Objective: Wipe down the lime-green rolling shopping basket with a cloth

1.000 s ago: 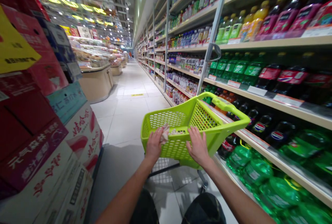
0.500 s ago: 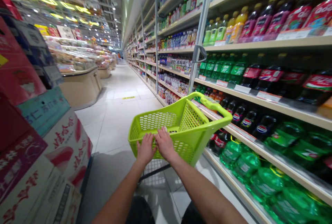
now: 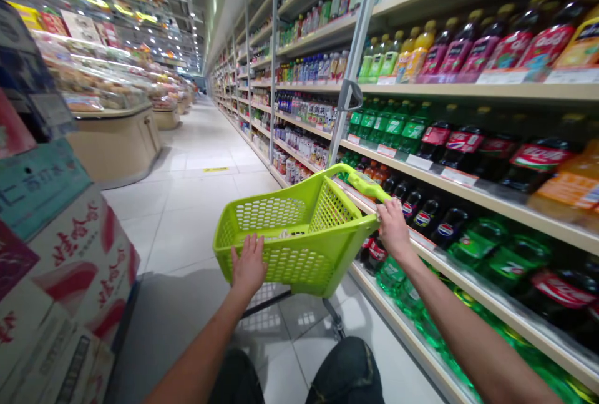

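A bright green shopping cart [image 3: 299,260] with a perforated plastic basket stands in front of my knees, turned sideways with its handle to the right. My left hand [image 3: 249,265] lies against the near side of the basket, close to its rim, fingers stretched and apart. At the right end, my right hand [image 3: 394,229] is closed round the near corner of the cart handle [image 3: 367,185]. A small pale patch shows at its fingertips, too small to name. Something small and pale lies on the basket floor, mostly hidden by the near wall.
Shelves of drink bottles [image 3: 449,135] run along the right, close to the cart. Stacked cartons [image 3: 79,254] stand at the left. Farther off are a rounded display counter [image 3: 116,142] and a long tiled aisle [image 3: 191,185].
My right hand has moved right from the basket's near rim to the handle corner. My left hand has shifted left and spread its fingers. The view has turned slightly right.
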### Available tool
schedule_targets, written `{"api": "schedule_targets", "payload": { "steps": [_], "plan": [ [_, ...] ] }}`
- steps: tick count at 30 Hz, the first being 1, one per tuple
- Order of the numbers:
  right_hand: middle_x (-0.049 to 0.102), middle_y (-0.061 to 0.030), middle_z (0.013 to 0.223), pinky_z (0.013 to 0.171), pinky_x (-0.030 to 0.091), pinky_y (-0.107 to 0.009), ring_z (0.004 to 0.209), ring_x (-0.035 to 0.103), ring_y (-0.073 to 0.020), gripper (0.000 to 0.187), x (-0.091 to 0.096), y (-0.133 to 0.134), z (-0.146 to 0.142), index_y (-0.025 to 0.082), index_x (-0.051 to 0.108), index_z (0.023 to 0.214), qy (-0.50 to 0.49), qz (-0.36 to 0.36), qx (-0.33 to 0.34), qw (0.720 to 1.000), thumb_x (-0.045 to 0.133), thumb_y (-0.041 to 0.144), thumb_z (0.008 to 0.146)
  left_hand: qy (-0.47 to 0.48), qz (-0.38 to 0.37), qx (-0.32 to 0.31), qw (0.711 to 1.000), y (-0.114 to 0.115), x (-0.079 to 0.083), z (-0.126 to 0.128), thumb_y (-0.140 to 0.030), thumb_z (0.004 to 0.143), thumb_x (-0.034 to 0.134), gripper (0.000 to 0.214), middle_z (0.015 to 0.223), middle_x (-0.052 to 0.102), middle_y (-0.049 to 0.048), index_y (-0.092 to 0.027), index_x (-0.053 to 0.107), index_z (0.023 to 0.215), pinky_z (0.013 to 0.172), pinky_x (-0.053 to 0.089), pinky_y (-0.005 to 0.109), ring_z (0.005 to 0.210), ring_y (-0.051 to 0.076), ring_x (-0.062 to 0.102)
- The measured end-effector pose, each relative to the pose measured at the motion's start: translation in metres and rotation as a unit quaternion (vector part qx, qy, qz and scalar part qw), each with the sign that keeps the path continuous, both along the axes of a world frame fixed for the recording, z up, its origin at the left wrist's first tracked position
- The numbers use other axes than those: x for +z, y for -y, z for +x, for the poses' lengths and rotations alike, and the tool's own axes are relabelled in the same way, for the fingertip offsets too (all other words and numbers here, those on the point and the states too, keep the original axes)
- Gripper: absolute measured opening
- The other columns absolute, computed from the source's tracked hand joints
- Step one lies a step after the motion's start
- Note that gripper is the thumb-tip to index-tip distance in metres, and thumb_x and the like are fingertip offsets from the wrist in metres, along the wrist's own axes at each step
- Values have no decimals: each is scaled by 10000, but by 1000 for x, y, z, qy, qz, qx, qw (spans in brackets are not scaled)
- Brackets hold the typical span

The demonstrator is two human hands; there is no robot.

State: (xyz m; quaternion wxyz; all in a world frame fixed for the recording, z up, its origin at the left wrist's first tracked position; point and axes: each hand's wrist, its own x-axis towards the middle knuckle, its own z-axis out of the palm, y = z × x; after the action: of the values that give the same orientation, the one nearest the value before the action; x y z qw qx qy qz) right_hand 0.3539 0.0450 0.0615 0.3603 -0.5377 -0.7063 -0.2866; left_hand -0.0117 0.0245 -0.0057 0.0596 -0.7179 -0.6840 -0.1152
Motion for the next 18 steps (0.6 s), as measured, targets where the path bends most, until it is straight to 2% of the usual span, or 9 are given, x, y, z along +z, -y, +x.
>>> {"api": "schedule_targets", "payload": {
  "steps": [1,3,6,8,10,12,14,16,18],
  "plan": [
    [451,-151,1277,1024,267,-528,1306,192,-253,375,-2,1,-3,115,547,1111,-14,1,-11,1000,358,58,792,-1,-1,0,1000,0,0,2,-179,725,413,606,1418,256,86,-142,300,1320,1020,183,560,1309,240,204],
    [463,-146,1267,1025,285,-504,1299,221,-236,394,-15,2,-27,121,551,1108,-11,-20,22,1000,352,38,778,-7,-4,-6,1000,2,0,6,-178,725,409,615,1422,249,80,-147,286,1326,1020,187,559,1311,237,199],
    [523,-115,1212,1016,331,-438,1268,298,-191,374,-38,-1,-72,154,570,1085,66,-66,160,983,348,55,802,-19,-8,-21,1000,6,1,8,-160,717,399,632,1426,240,73,-150,267,1334,1019,180,568,1313,235,196],
    [550,-97,1182,1007,347,-421,1245,339,-179,346,-41,-4,-78,172,581,1068,114,-81,221,965,350,88,824,-25,-9,-26,999,8,1,7,-135,707,385,642,1426,239,73,-146,261,1336,1021,168,573,1312,232,199],
    [548,-94,1185,1003,346,-435,1235,353,-188,338,-29,-6,-57,178,579,1070,108,-78,195,972,351,109,830,-26,-6,-28,999,9,1,7,-118,700,375,648,1425,242,76,-147,262,1337,1026,152,573,1311,229,203],
    [517,-112,1215,1008,324,-465,1244,335,-213,355,-9,-8,-20,162,566,1090,47,-55,92,993,354,101,812,-21,-2,-28,999,9,1,9,-123,701,375,645,1424,244,79,-152,268,1336,1030,142,568,1310,230,202],
    [495,-129,1231,1019,284,-499,1253,310,-242,381,5,-10,10,139,568,1081,-18,-10,-11,1000,361,70,770,-13,-4,-21,1000,8,1,12,-139,700,385,645,1424,245,86,-149,272,1335,1029,146,568,1313,240,194],
    [488,-130,1235,1017,280,-507,1252,310,-251,394,6,-9,14,137,574,1067,-45,6,-52,998,361,52,747,-6,-13,-10,1000,7,2,16,-146,692,397,654,1425,239,96,-138,272,1335,1026,152,571,1315,252,184],
    [499,-117,1227,1008,309,-486,1242,333,-235,395,-7,-7,-9,152,580,1058,-20,-20,-12,1000,353,43,753,-5,-23,-8,1000,7,4,19,-150,688,405,663,1428,231,102,-130,267,1336,1024,155,573,1316,260,178]
  ]
}}
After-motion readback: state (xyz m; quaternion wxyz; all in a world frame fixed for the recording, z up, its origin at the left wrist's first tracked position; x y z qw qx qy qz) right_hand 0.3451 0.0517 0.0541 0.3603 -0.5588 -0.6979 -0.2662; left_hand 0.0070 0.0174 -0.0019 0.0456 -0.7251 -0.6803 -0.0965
